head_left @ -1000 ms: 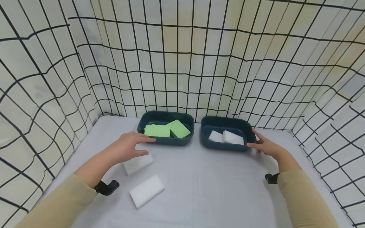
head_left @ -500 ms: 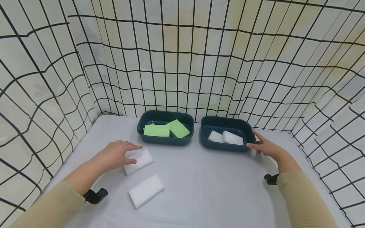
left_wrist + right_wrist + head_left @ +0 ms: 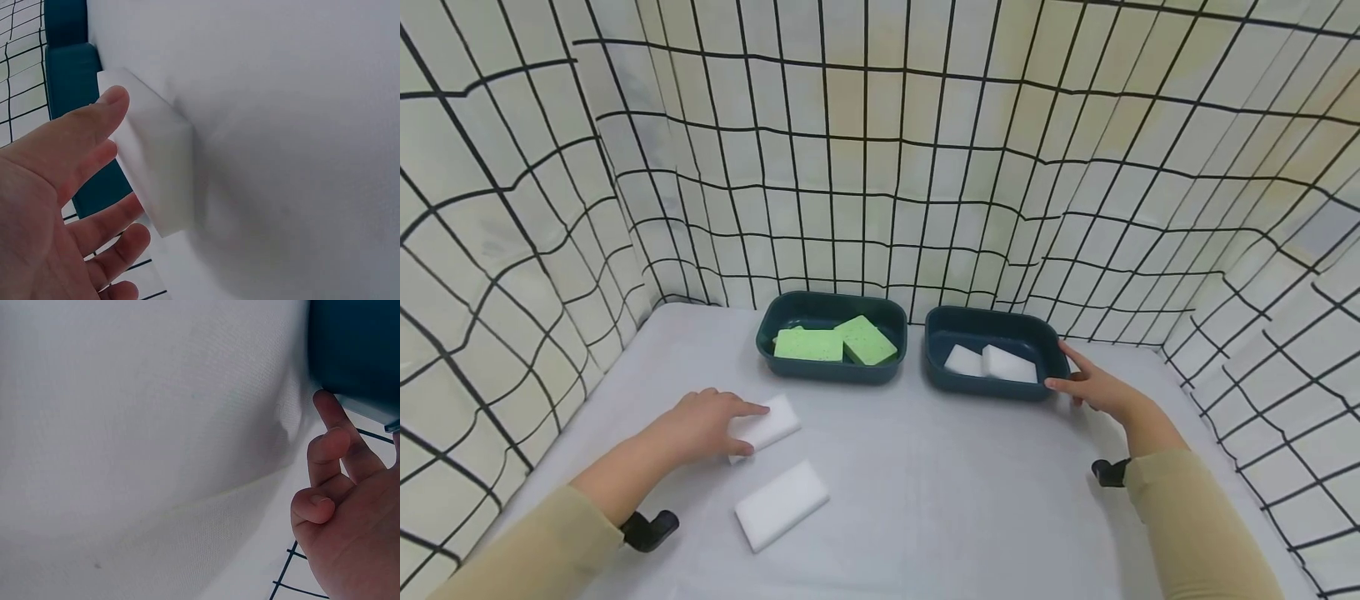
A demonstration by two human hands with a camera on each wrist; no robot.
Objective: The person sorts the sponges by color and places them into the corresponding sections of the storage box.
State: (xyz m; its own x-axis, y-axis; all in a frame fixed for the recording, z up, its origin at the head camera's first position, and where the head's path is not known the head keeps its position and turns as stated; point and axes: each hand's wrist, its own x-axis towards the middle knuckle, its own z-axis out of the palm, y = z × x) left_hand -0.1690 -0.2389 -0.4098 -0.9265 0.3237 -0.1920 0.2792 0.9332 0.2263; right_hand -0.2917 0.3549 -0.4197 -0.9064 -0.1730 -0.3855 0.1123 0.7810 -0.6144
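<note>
My left hand [image 3: 703,425] is low over a white sponge block [image 3: 778,423], thumb by its near edge and index finger across its top. In the left wrist view, the thumb overlaps one corner of this block [image 3: 172,169], and the other fingers are spread loosely at its side. A second white block [image 3: 782,505] lies nearer me. My right hand [image 3: 1097,386] holds the right end of a dark teal bin [image 3: 985,385], thumb at the front corner and index finger along the end wall. In the right wrist view, two of its fingers [image 3: 315,505] are curled beside the bin.
Two white blocks [image 3: 1009,364] lie in the right bin. A matching teal bin [image 3: 831,372] to its left holds several green sponges [image 3: 809,344]. Black wire mesh [image 3: 865,167] stands behind and along both sides of the white-covered table [image 3: 940,500].
My left hand has moved back from the green sponges' bin and down onto the farther white block. The right hand has stayed on its bin.
</note>
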